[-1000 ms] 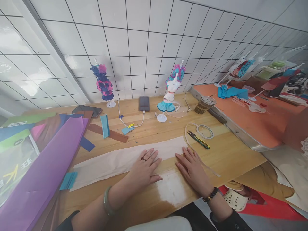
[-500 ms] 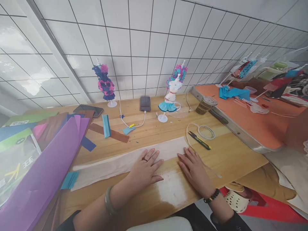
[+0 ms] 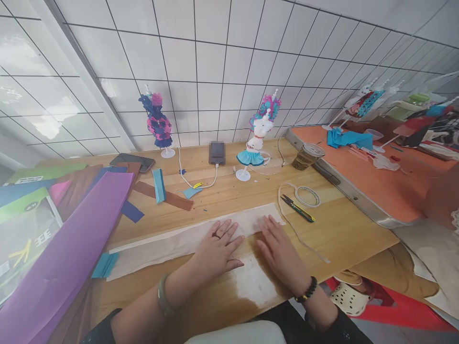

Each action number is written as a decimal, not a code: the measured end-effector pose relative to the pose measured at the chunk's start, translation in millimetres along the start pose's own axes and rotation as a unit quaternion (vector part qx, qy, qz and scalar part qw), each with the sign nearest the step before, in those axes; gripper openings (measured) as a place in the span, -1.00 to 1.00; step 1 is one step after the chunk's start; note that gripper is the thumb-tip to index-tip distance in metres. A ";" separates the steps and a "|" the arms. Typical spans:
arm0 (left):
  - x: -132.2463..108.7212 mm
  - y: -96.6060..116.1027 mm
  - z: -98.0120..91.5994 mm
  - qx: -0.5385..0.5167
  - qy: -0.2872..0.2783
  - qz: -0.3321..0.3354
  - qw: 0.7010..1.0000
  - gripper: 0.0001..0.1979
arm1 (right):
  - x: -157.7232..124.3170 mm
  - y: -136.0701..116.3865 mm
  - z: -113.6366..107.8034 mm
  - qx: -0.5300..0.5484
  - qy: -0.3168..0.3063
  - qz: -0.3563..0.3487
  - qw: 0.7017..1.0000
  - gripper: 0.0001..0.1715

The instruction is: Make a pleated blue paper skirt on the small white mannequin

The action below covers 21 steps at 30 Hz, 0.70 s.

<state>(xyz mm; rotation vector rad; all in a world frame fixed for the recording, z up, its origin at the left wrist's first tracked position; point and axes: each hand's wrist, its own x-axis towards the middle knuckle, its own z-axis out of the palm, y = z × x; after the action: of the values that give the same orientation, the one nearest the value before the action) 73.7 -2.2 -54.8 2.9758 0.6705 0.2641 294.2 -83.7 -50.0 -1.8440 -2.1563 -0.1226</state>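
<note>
A long pale pinkish strip (image 3: pixel 158 251), thin like crepe paper or fabric, lies across the wooden table. My left hand (image 3: pixel 219 246) rests flat on the middle of it, fingers spread. Over the strip's right end is my right hand (image 3: pixel 281 253), fingers stretched out and fingertips a little blurred. Neither hand grips anything. A folded teal piece (image 3: pixel 105 265) lies at the strip's left end. To the right of my right hand are yellow-green thread snips (image 3: pixel 298 208), a roll of narrow white tape (image 3: pixel 307 196) and a loose length of that tape.
Purple paper (image 3: pixel 68 258) and other coloured sheets cover the left side. Two small dress forms, one in navy and pink (image 3: pixel 158 125), one with a teal skirt (image 3: pixel 250 157), stand by the tiled wall. A phone (image 3: pixel 132 163), a power bank (image 3: pixel 217 153) and a cup (image 3: pixel 307 156) sit nearby.
My right hand has shifted left along the strip, away from its right corner, which now shows. My left hand has stayed in place on the strip.
</note>
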 end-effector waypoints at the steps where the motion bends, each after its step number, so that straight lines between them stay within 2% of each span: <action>1: -0.2 0.3 0.1 0.001 0.002 0.000 1.000 -0.35 | 2.9 -8.4 1.7 -0.001 -0.021 -0.025 0.999 -0.45; 4: -0.7 1.3 0.0 0.004 0.005 -0.001 1.000 -0.34 | 8.1 -24.7 7.0 -0.014 -0.075 -0.069 0.995 -0.38; 7: -1.0 1.8 0.1 0.006 0.008 0.000 1.000 -0.34 | 8.1 -24.6 9.6 -0.038 -0.101 -0.070 0.992 -0.32; 14: -2.5 0.5 3.6 0.018 0.023 0.003 1.000 -0.36 | 4.2 -4.0 9.2 -0.075 -0.097 -0.017 0.992 -0.27; 21: -4.5 1.1 -2.8 0.013 -0.005 -0.015 1.000 -0.27 | 2.6 3.4 11.0 -0.090 -0.096 -0.002 0.991 -0.26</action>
<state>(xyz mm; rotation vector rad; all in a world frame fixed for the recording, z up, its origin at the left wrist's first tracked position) 69.6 -5.0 -52.5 2.9863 0.7220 0.2409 295.3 -77.9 -60.1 -2.0259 -2.3460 -0.1514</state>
